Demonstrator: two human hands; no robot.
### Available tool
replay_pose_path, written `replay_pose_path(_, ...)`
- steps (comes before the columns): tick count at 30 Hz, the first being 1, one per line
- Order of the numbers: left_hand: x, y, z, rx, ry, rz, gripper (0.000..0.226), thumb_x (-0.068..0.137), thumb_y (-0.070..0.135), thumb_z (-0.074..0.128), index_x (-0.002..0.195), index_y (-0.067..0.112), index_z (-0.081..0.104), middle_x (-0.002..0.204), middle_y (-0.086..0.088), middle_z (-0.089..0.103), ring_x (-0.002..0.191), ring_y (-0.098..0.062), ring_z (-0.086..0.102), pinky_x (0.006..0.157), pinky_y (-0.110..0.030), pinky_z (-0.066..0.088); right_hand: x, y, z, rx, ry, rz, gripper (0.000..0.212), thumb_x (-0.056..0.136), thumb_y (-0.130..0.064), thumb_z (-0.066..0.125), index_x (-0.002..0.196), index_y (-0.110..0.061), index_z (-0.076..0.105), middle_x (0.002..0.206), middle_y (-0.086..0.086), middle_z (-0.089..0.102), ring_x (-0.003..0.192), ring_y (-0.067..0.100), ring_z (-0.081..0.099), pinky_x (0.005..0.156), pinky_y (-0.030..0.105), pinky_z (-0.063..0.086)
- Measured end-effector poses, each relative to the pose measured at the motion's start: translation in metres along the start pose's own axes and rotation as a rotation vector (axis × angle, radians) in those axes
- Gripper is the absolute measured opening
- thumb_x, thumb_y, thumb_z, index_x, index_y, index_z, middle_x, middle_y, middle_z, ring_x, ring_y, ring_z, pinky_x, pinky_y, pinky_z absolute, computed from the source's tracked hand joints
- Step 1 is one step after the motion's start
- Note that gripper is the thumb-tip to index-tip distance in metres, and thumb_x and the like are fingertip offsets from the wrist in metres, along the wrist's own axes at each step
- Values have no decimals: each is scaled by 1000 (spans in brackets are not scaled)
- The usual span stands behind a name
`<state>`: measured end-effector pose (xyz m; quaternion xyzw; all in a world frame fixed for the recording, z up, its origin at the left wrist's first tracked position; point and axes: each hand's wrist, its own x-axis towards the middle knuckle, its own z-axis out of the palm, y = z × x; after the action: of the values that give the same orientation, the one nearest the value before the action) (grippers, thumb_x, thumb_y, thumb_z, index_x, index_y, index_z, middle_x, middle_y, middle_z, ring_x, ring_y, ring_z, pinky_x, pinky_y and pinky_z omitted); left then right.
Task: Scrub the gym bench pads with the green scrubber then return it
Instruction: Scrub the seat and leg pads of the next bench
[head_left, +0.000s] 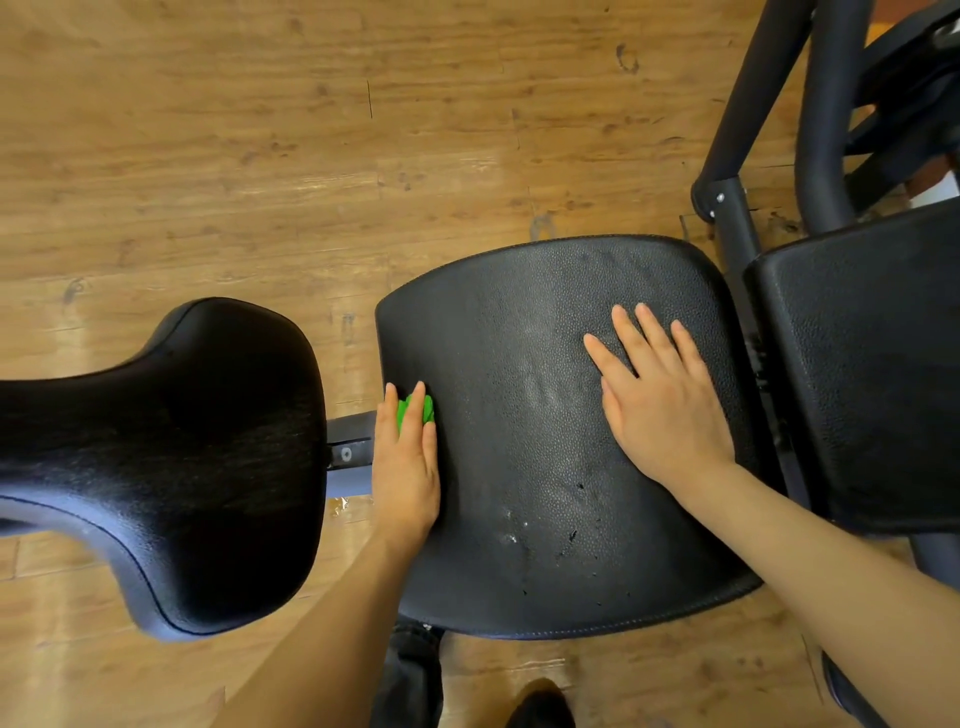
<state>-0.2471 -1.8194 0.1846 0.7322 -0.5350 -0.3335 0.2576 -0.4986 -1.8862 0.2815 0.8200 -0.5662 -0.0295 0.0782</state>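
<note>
A black textured seat pad (530, 395) fills the middle of the view, with pale wet streaks and small dark specks on it. My left hand (406, 462) presses the green scrubber (427, 406) flat against the pad's left edge, its straight fingers covering most of it. My right hand (660, 395) lies flat on the right part of the same pad, fingers spread and straight. A glossy black contoured pad (171, 457) sits to the left, and another black pad (862, 374) to the right.
A black metal bar with a bolt (349, 448) links the left pad and the seat pad. Black frame tubes (748, 104) rise at the upper right. Wooden floor (260, 156) surrounds the bench. A dark shoe (540, 706) shows at the bottom edge.
</note>
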Motion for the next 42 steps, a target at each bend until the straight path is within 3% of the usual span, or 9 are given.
replay_pose_path(8,21,-5,-13,-7,-101,92,48,104,28,34,147,42,20,163,1,5,150,-21,5,121,-35,14,1,0,0,1,14,0,51,94,-25,36,142,-15,50,152,18,39,143,35,31,117,52,22)
replay_pose_path(12,46,-2,-17,0,-84,92,48,105,26,35,151,35,26,163,-2,7,150,-20,7,120,-32,15,0,0,1,-2,1,-1,51,94,-25,37,142,-16,50,152,18,38,144,35,30,118,52,21)
replay_pose_path(20,27,-1,-10,-48,26,-83,45,106,29,32,151,34,28,163,-2,9,148,-15,15,107,-23,22,0,0,1,-4,7,-7,51,94,-25,36,142,-15,50,152,18,38,143,36,30,117,52,22)
replay_pose_path(23,2,0,-7,-89,59,-191,45,106,25,31,150,33,29,163,-2,10,146,-8,13,106,-17,16,0,0,1,6,10,-3,51,94,-25,36,142,-15,50,152,18,39,143,36,31,117,52,23)
replay_pose_path(29,-8,-2,-11,-104,6,-211,45,106,25,31,151,29,28,163,-2,9,149,-14,10,108,-14,8,-1,1,3,22,44,-12,44,97,-19,44,140,-14,52,150,18,42,141,36,34,116,52,26)
replay_pose_path(32,-11,10,-11,-81,65,-103,45,105,21,37,149,23,35,163,-5,10,148,-13,7,121,-33,13,-3,3,2,52,57,-9,44,92,-15,60,136,-12,56,146,20,46,138,37,39,114,53,29)
replay_pose_path(34,-15,21,-3,-32,101,60,44,102,15,44,146,16,42,161,-10,15,149,-25,11,120,-39,19,-8,4,0,53,66,-3,44,90,-15,63,134,-11,58,144,20,48,137,38,42,112,53,32)
replay_pose_path(38,-25,61,18,-21,72,284,45,97,9,53,141,13,49,158,-14,22,147,-29,14,117,-14,6,-36,6,-4,31,44,4,46,90,-17,64,135,-13,58,146,19,46,138,37,40,112,55,32)
replay_pose_path(42,-25,101,32,-32,17,362,44,98,13,53,142,16,48,159,-12,23,148,-31,13,118,-19,7,-63,9,-9,10,43,29,43,94,-20,51,137,-16,57,149,18,43,140,36,37,113,54,28)
